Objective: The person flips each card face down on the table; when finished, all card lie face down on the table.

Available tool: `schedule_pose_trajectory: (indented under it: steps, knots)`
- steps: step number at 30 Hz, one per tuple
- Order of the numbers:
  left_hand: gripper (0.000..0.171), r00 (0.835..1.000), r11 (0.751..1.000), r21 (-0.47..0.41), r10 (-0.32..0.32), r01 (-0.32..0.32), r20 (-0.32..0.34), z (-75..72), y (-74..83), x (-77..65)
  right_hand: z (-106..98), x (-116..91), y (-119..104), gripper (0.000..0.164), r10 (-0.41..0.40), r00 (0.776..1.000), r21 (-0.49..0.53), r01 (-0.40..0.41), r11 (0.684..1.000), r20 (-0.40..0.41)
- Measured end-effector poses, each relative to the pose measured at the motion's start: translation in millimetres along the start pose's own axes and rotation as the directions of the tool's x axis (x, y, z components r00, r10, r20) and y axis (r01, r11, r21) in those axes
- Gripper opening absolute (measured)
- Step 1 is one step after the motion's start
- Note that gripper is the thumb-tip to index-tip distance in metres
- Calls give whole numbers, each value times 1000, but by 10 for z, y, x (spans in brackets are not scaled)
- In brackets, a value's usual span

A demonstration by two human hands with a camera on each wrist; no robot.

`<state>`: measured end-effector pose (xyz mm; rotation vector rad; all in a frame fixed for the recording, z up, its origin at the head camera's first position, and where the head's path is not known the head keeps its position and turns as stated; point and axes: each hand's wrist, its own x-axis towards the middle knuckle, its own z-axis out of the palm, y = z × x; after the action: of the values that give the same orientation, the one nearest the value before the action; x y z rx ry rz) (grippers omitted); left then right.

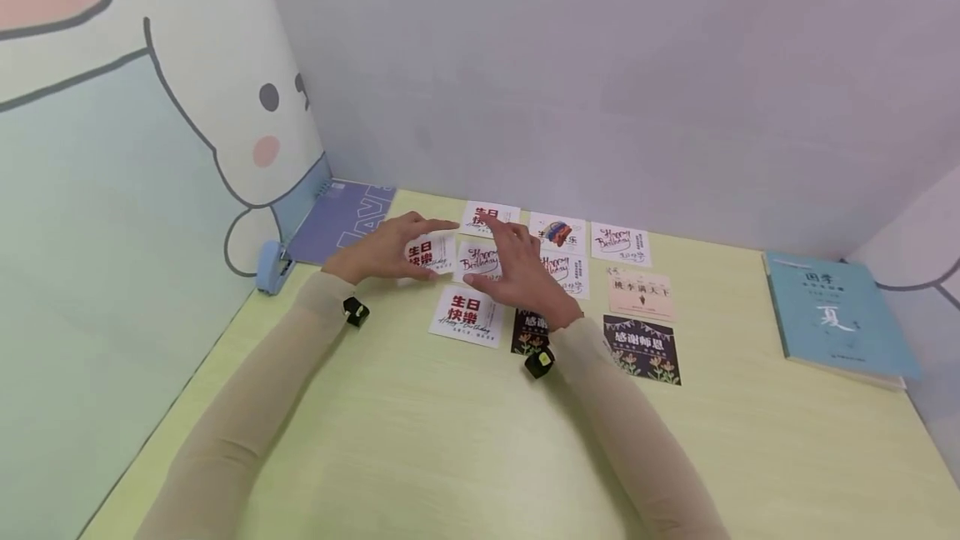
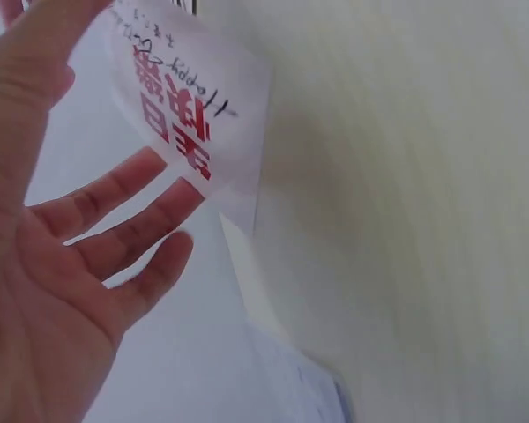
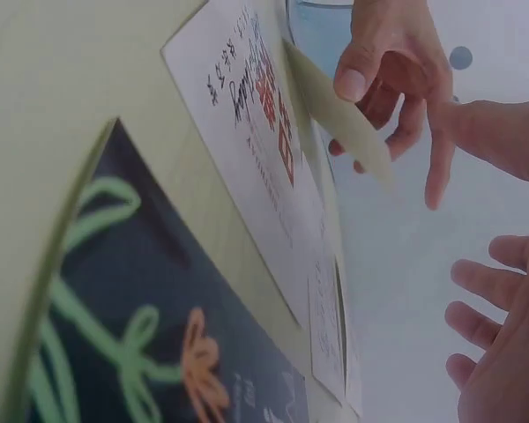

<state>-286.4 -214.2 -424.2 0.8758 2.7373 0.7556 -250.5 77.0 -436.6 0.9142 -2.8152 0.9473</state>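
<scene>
My left hand (image 1: 393,248) pinches a white greeting card (image 1: 442,250) with red characters, at the left end of the laid-out cards. In the right wrist view this card (image 3: 339,110) stands tilted off the table between thumb and fingers. My right hand (image 1: 521,269) hovers over the middle cards, fingers spread, holding nothing. Below it are a Happy Birthday card (image 1: 474,261) and a dark card (image 1: 531,325) with flowers, partly hidden by the wrist. A red-lettered birthday card (image 1: 467,315) lies in front, another (image 1: 504,213) at the back.
To the right lie a rainbow-coloured card (image 1: 558,233), a Happy Birthday card (image 1: 621,242), a pinkish card (image 1: 641,294) and a black card (image 1: 643,348). A purple notebook (image 1: 322,219) and blue stapler (image 1: 273,267) sit left, a blue book (image 1: 840,315) right. Walls border the table (image 1: 420,440).
</scene>
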Motion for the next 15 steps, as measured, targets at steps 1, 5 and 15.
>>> schedule_pose_trajectory:
  steps: [1, 5, 15]
  knots:
    - [89, 1000, 1000, 5, 5, -5, -5, -6, 8, -6, 16, 11, -7, 101, 3, 1000, 6, -3, 1000, 2]
    - [77, 999, 999, 22, 28, -27, -46, -25, 13, -27, 78, 57, -32, 100, 6, 1000, 33, -6, 999, 2]
    - [70, 965, 959, -211, 139, -187, -224, -159, 79, -62, 214, 215, -64, 96, 23, 1000, 95, -23, 995, 3]
